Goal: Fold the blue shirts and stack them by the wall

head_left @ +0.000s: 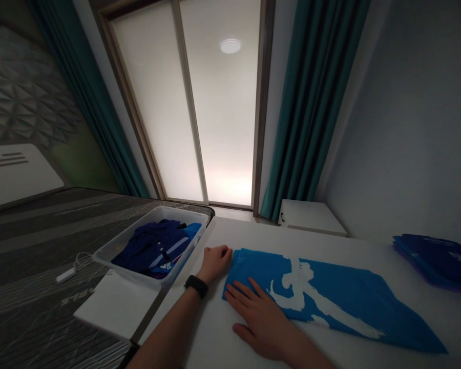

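A blue T-shirt (341, 287) with a large white print lies folded into a long strip on the white table (223, 333). My left hand (215, 261), with a black watch on the wrist, is closed at the shirt's upper left corner, its curled fingertips against the fabric. My right hand (259, 320) lies flat with fingers spread over the shirt's lower left edge, its thumb on the table. Toward the right, the shirt tapers into a loose point.
Left of the table, a clear plastic bin (100, 254) holds crumpled dark blue clothes (153, 246). A stack of folded blue clothes (438, 261) sits at the table's right end. A white cabinet (311, 215) stands beyond the far edge. A white plug-like item (66, 275) with a cord lies left.
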Demonstrator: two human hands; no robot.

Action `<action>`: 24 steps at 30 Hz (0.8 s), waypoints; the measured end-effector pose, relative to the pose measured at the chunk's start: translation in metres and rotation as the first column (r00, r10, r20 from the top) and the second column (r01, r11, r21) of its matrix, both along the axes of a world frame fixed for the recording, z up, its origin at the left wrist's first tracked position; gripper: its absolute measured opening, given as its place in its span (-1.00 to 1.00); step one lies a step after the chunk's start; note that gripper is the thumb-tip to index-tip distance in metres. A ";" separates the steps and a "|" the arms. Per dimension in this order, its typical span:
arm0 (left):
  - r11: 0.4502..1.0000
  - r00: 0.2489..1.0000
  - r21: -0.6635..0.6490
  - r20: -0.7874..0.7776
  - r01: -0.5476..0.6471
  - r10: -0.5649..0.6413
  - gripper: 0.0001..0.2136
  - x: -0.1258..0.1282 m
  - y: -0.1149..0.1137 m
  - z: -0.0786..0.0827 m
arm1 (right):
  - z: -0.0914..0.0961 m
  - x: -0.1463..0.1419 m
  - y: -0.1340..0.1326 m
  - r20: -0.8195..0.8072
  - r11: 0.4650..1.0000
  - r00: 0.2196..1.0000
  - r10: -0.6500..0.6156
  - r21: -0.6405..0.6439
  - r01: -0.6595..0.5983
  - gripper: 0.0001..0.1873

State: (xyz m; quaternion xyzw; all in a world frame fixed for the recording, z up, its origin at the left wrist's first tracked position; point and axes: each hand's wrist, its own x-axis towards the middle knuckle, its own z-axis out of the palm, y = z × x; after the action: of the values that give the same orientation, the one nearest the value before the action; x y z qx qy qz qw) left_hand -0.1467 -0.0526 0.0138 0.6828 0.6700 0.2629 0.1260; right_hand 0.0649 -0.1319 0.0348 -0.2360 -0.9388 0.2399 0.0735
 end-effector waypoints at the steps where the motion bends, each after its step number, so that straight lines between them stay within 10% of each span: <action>1: 1.000 1.000 -0.005 -0.022 -0.002 0.002 -0.63 0.002 0.005 0.000 | 0.000 0.000 0.000 0.000 1.000 1.000 -0.002 0.004 0.002 -0.35; 24: 0.996 0.995 0.024 0.050 0.086 -0.087 -0.83 0.004 0.014 -0.004 | -0.001 -0.002 -0.002 0.034 1.000 0.999 -0.001 0.020 0.001 -0.38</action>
State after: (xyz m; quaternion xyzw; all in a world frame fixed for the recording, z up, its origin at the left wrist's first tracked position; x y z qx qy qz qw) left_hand -0.1430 -0.0382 0.0101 0.7055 0.6334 0.2818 0.1469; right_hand 0.0626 -0.1336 0.0335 -0.2398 -0.9422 0.2263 0.0598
